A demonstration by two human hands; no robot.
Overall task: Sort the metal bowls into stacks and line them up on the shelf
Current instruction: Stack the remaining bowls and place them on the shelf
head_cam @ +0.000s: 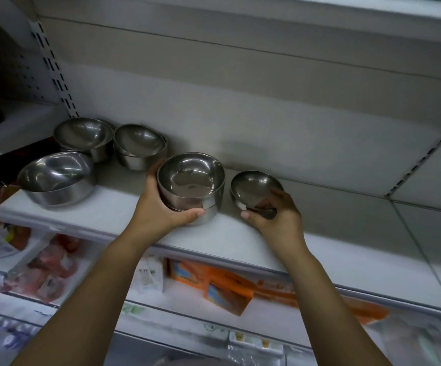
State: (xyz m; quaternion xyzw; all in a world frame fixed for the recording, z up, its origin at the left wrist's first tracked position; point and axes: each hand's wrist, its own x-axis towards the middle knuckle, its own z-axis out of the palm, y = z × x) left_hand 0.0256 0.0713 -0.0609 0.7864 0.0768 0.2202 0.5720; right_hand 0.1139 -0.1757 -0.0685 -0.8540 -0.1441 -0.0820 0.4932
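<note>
2 forearms are stretched up toward the shelf (113, 217). The left hand (169, 207) is wrapped round a stack of bowls (191, 180), thumb across the front, fingers curled behind. The right hand (274, 217) is closed on a small bowl (255, 187), pinched at its near rim and tilted. The small bowl lies just right of the stack, apart from it, so it is best moved by the right hand. 3 other stacks (82, 136) are ranged to the left.
</note>
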